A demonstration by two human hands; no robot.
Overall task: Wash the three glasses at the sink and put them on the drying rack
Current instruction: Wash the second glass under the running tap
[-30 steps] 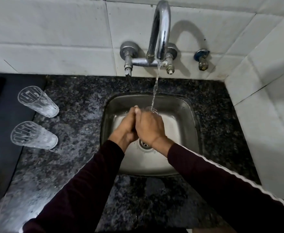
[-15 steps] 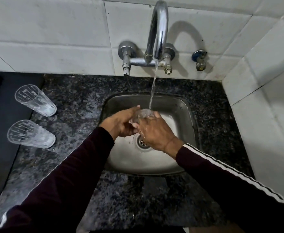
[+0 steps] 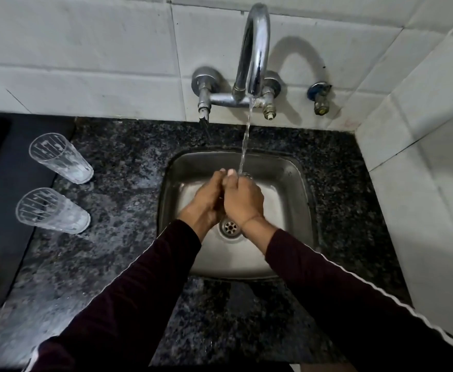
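Over the steel sink [image 3: 295, 170] my left hand [image 3: 206, 200] and my right hand [image 3: 243, 198] are pressed together around a clear glass [image 3: 247, 176]. Only its rim shows above my right fingers, under the running stream from the chrome tap [image 3: 255, 49]. The rest of that glass is hidden by my hands. Two more clear glasses stand upright on the dark granite counter at the left, one farther back [image 3: 59, 158] and one nearer [image 3: 51, 210].
A dark mat [image 3: 2, 210] lies left of the two glasses. White tiled walls close off the back and the right side. A small valve [image 3: 320, 99] sticks out of the wall right of the tap. The drain [image 3: 230, 227] sits below my wrists.
Half a second ago my hands were apart with the glass visible between them. They have closed together again around it, under the stream.
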